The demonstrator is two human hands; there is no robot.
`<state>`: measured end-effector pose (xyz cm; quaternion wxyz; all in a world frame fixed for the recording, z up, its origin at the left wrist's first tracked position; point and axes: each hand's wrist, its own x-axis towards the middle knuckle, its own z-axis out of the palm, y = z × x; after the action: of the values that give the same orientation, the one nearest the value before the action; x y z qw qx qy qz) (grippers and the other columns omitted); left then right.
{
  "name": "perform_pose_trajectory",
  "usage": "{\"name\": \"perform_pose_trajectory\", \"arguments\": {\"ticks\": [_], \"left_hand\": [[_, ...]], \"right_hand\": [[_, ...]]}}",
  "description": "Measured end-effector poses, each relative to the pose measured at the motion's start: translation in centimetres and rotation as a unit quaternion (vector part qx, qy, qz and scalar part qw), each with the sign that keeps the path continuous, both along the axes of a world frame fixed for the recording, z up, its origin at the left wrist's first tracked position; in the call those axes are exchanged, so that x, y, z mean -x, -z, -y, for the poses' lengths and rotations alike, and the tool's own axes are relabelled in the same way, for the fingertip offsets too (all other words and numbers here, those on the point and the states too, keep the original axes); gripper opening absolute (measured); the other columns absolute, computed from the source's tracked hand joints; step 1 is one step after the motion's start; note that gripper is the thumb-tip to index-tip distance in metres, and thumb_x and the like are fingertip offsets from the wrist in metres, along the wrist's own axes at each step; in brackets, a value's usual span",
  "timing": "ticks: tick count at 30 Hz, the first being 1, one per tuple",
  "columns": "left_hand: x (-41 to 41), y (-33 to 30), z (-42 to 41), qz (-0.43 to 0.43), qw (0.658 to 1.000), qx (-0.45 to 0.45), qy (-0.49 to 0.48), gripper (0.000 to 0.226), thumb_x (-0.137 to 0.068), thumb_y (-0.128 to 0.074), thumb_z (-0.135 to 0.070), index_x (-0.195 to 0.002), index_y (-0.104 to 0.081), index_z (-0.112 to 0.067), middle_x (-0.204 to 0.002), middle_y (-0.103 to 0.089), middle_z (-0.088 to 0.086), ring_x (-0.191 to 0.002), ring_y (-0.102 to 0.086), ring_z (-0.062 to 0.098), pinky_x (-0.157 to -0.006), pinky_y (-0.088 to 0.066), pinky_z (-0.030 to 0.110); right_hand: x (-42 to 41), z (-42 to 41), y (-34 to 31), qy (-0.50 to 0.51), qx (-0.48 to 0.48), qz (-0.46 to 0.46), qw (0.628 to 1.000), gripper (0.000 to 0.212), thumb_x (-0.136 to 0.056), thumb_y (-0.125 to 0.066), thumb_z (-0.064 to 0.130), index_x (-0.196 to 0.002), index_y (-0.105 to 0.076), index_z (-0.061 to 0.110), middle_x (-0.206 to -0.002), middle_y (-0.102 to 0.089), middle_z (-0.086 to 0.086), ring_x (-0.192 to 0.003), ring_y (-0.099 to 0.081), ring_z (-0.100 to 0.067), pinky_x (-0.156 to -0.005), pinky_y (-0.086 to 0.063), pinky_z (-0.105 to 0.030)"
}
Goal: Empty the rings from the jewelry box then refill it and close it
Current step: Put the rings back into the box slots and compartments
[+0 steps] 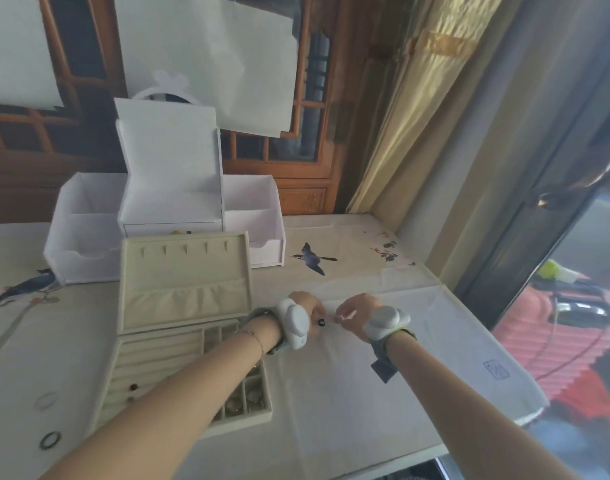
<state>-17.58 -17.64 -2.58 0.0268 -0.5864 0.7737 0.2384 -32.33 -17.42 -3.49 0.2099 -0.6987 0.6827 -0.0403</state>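
The beige jewelry box (192,341) stands open at left-centre with its lid (182,282) upright. Two small rings (133,387) sit in its ring rolls, and the small compartments (243,400) on the right hold jewelry. My left forearm crosses over the box. My left hand (310,304) is over the white cloth to the right of the box, fingers curled down. A small dark ring (321,322) is at its fingertips; I cannot tell whether it is held. My right hand (355,308) faces it closely and pinches a small pale ring (341,318).
A white desk organizer (165,216) stands behind the box. Two bangles (49,439) lie on the printed tablecloth at the far left. The white cloth (383,375) reaches the table's right edge, beside a curtain (417,116) and a glass door.
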Motion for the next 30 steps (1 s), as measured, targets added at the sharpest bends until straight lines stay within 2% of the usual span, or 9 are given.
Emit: {"name": "perform_pose_trajectory", "arguments": {"ticks": [2,4,9,11,14,19,22,25,30], "left_hand": [[0.5,0.1,0.4,0.004,1.0,0.004,0.014,0.041,-0.094,-0.052,-0.014,-0.135,-0.049,-0.011,-0.139,-0.051,0.007,-0.127,-0.05,0.025,-0.103,-0.034,0.023],[0.8,0.5,0.6,0.02,0.999,0.004,0.025,0.039,-0.092,-0.053,-0.012,-0.131,-0.054,-0.011,-0.135,-0.055,0.008,-0.123,-0.053,0.027,-0.101,-0.038,0.025],[0.7,1.7,1.0,0.0,0.999,0.031,0.018,0.031,-0.087,-0.054,-0.01,-0.115,-0.066,-0.013,-0.122,-0.065,0.008,-0.112,-0.06,0.028,-0.093,-0.045,0.027],[0.6,2.2,1.2,-0.02,0.999,0.039,0.009,0.029,-0.087,-0.055,-0.01,-0.113,-0.068,-0.015,-0.119,-0.066,0.006,-0.11,-0.061,0.027,-0.09,-0.044,0.024],[0.5,2.7,1.2,-0.035,0.998,0.051,-0.005,0.025,-0.086,-0.058,-0.011,-0.107,-0.07,-0.014,-0.114,-0.069,0.007,-0.105,-0.063,0.027,-0.084,-0.044,0.023],[0.2,3.1,1.0,-0.024,0.997,0.071,0.004,0.025,-0.084,-0.058,-0.014,-0.105,-0.07,-0.01,-0.112,-0.068,0.011,-0.103,-0.063,0.03,-0.09,-0.051,0.032],[0.1,3.1,0.7,-0.009,0.996,0.083,0.011,0.025,-0.084,-0.057,-0.014,-0.105,-0.069,-0.008,-0.111,-0.068,0.011,-0.102,-0.063,0.031,-0.088,-0.051,0.033],[0.1,3.0,0.5,0.004,0.997,0.08,0.016,0.025,-0.083,-0.057,-0.013,-0.104,-0.068,-0.006,-0.111,-0.068,0.011,-0.1,-0.063,0.029,-0.084,-0.049,0.032],[0.1,2.9,0.2,0.005,0.997,0.074,0.009,0.024,-0.081,-0.057,-0.012,-0.101,-0.067,-0.004,-0.106,-0.069,0.013,-0.085,-0.06,0.026,-0.072,-0.044,0.028]], "right_hand": [[0.0,0.0,-0.1,-0.017,-0.007,-0.016,1.0,0.024,-0.091,-0.053,0.023,-0.109,-0.069,0.028,-0.12,-0.061,0.01,-0.11,-0.058,-0.015,-0.083,-0.042,-0.021],[-0.1,0.1,-0.3,-0.023,-0.014,-0.027,0.999,0.026,-0.092,-0.051,0.021,-0.11,-0.069,0.027,-0.122,-0.06,0.009,-0.112,-0.058,-0.016,-0.086,-0.043,-0.023],[-0.4,0.5,0.4,-0.015,-0.023,-0.028,0.999,0.019,-0.085,-0.062,0.034,-0.099,-0.071,0.025,-0.112,-0.064,0.006,-0.105,-0.061,-0.02,-0.092,-0.049,-0.028],[-0.5,0.7,0.5,-0.011,-0.018,-0.008,1.0,0.011,-0.081,-0.068,0.036,-0.087,-0.069,0.027,-0.099,-0.063,0.007,-0.098,-0.063,-0.018,-0.085,-0.05,-0.026],[-0.6,0.9,0.2,-0.025,-0.021,-0.012,0.999,0.004,-0.084,-0.066,0.03,-0.083,-0.067,0.026,-0.088,-0.058,0.008,-0.082,-0.056,-0.014,-0.06,-0.041,-0.016],[-1.0,1.3,0.7,-0.02,-0.035,-0.046,0.998,0.011,-0.083,-0.062,0.024,-0.078,-0.071,0.019,-0.077,-0.056,0.004,-0.078,-0.053,-0.016,-0.067,-0.041,-0.018],[-1.5,1.6,0.9,-0.024,-0.041,-0.075,0.996,0.012,-0.082,-0.06,0.022,-0.079,-0.07,0.016,-0.07,-0.052,0.004,-0.07,-0.051,-0.016,-0.061,-0.039,-0.018],[-1.7,1.6,0.6,-0.035,-0.047,-0.109,0.992,0.02,-0.083,-0.057,0.016,-0.063,-0.056,0.017,-0.065,-0.048,0.005,-0.055,-0.042,-0.008,-0.05,-0.033,-0.014],[-2.1,1.4,0.7,-0.043,-0.037,-0.142,0.988,0.034,-0.083,-0.054,0.011,-0.052,-0.042,0.018,-0.066,-0.05,0.0,-0.056,-0.044,-0.015,-0.047,-0.032,-0.018]]}}
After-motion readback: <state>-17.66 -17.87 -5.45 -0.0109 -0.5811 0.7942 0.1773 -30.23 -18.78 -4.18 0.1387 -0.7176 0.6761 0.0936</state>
